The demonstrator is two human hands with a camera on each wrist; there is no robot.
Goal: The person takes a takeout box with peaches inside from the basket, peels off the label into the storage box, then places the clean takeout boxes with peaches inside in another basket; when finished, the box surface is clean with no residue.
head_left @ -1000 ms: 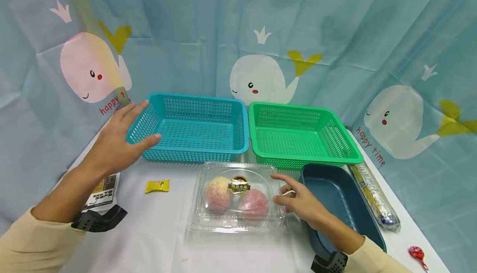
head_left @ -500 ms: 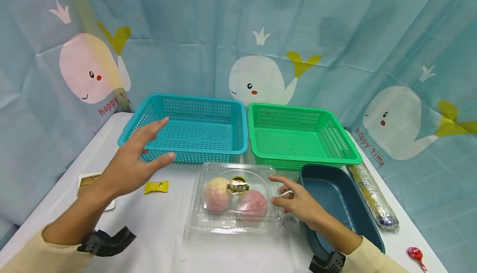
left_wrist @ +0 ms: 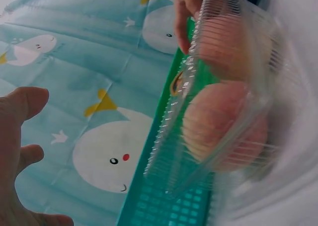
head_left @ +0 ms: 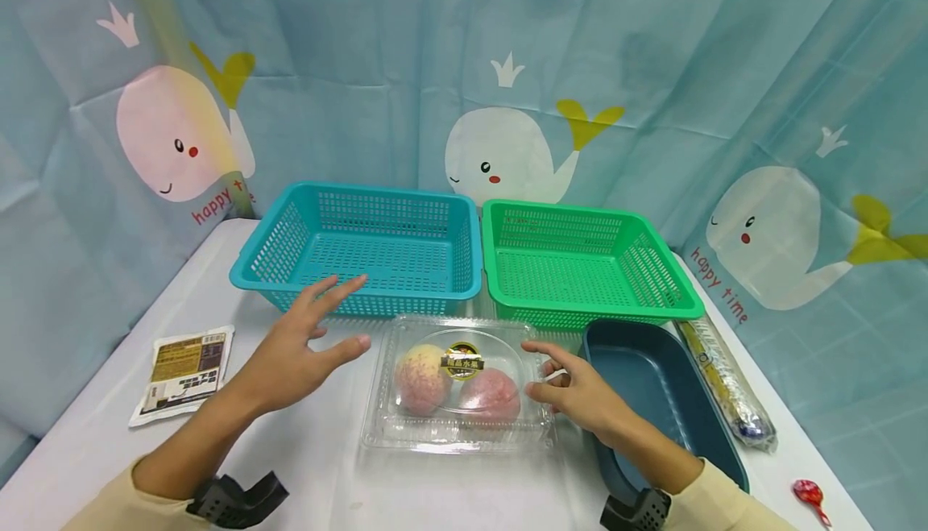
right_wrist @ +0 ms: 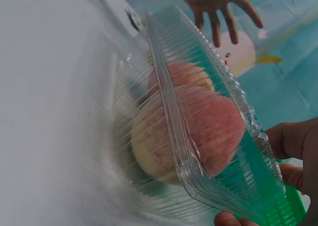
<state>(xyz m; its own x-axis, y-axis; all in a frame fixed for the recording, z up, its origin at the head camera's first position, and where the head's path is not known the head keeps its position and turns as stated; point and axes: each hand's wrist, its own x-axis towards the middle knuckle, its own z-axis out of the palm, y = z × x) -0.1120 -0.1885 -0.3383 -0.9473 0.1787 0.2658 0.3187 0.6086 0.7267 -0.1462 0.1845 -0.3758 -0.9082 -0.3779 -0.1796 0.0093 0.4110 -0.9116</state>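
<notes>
A clear plastic clamshell box (head_left: pixel 464 426) with two peaches (head_left: pixel 423 378) and a black-and-gold label (head_left: pixel 461 361) lies closed on the white table. My left hand (head_left: pixel 293 358) hovers left of it, fingers spread, holding nothing; in the left wrist view its fingers (left_wrist: pixel 30 104) are well apart from the box. My right hand (head_left: pixel 580 390) is at the box's right edge, with index finger and thumb apart over the lid's side. In the right wrist view, those fingertips lie beside the lid's ribbed edge (right_wrist: pixel 238 94); whether they press on it is unclear.
Behind the box stand a blue basket (head_left: pixel 355 303) and a green basket (head_left: pixel 594 311). A dark blue bin (head_left: pixel 670 386) is under my right forearm. Further right are a wrapped long packet (head_left: pixel 732 386) and a red lollipop (head_left: pixel 808 492). A printed pouch (head_left: pixel 181 374) lies left.
My left hand has moved right and nearer from the blue basket's left end, uncovering the pouch and hiding the small yellow packet. My right hand and the box have stayed put.
</notes>
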